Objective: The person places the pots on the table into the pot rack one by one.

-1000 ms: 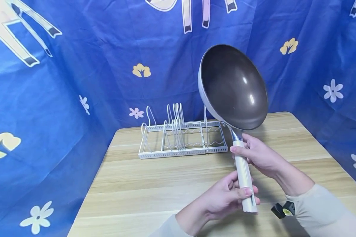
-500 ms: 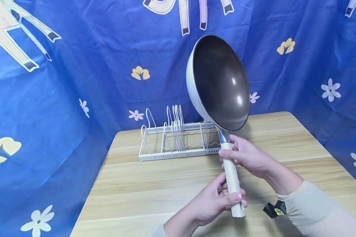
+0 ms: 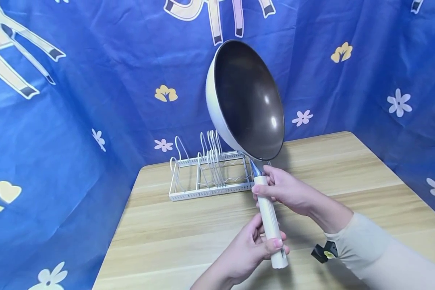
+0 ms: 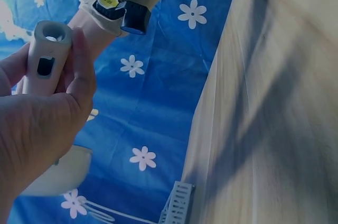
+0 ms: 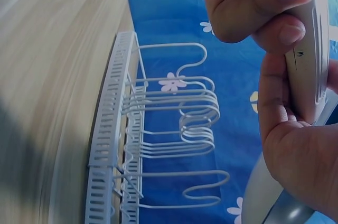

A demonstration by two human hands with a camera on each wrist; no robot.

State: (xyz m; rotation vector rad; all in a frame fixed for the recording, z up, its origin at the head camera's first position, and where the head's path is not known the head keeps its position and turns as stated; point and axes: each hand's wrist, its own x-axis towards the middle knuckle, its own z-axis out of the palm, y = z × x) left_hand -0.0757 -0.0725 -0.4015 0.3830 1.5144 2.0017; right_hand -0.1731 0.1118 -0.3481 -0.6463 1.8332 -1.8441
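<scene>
A wok (image 3: 251, 100) with a dark inside and a white outside is held up in the air, tilted, its bowl above its handle. My right hand (image 3: 284, 189) grips the upper end of the pale handle (image 3: 270, 221), just below the metal neck. Lower down, my left hand (image 3: 248, 249) holds the handle near its end, thumb across the front. The left wrist view shows the handle's hollow end (image 4: 53, 34) between fingers and thumb. Behind the wok stands a white wire rack (image 3: 210, 189), its right part covered by the bowl and right hand.
The rack with upright wire loops (image 5: 200, 113) stands toward the back of a wooden table (image 3: 159, 233). A blue patterned cloth (image 3: 130, 80) hangs behind and at the sides. A black wrist camera (image 3: 324, 251) sits on the right sleeve.
Both hands have carried the wok to the left, so its bowl is nearer the rack and covers part of its right side. The bowl is also a little higher. Both grips stay the same.
</scene>
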